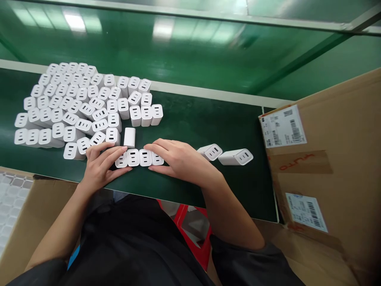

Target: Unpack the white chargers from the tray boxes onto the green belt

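Observation:
White USB wall chargers [145, 157] stand in a short row near the front of the green tabletop, their ports facing up. My left hand [102, 163] closes around the left end of this row, thumb in front and fingers behind. At the right end my right hand [175, 159] pinches the row the same way and partly covers the last charger. Just behind the row is one charger with a blank white face [129, 138]. Two more chargers lie tilted to the right of my right hand, a nearer one [236, 157] and one partly behind my wrist [212, 151].
A large cluster of similar chargers [72, 90] fills the left of the tabletop [190, 115]. On the right stands a big cardboard box [342, 131] with labels. Another cardboard box [44, 214] is below left, a red stool [196, 246] under the table edge. A green panel [190, 59] runs behind.

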{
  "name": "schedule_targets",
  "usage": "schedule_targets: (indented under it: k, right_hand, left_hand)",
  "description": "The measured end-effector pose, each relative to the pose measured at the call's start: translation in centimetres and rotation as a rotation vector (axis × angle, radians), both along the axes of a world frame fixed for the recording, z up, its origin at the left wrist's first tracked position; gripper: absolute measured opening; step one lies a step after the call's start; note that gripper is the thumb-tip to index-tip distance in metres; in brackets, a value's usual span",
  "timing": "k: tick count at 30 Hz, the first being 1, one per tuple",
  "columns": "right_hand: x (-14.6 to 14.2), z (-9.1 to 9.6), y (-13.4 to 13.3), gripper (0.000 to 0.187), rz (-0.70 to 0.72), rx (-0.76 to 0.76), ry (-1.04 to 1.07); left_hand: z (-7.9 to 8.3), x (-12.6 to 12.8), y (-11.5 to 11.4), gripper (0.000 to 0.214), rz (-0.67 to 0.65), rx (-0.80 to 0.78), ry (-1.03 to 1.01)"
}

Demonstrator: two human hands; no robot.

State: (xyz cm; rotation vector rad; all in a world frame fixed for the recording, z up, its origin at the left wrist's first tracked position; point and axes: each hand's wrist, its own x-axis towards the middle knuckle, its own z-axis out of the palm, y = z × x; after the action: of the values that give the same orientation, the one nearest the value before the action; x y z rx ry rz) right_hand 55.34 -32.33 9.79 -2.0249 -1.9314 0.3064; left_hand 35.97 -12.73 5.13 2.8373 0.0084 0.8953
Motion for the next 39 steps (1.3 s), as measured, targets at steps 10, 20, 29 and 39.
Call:
schedule_targets:
  k: [10,20,29,39]
  right_hand:
    - [-0.4,0.0,0.1,0.041,0.077,-0.035,0.088]
    - [1.0,-0.9,-0.9,0.081,0.074,-0.109,0.373]
    - [0.7,-0.8,-0.2,0.079,0.043,-0.132,0.42]
    - [-1.8,-0.2,0.6,0.053,0.051,0.421,0.581]
  left_hand:
    - [2.4,0.2,-2.1,0.063,-0.122,-0.086,0.198]
    - [3.0,3.0,-5.3,0.062,0.032,0.126,0.375]
    - [2.4,3.1,-5.2,0.056,0.043,0.125,0.365]
    - [3.9,-1.8,-3.2,0.067,0.13,-1.723,-0.058]
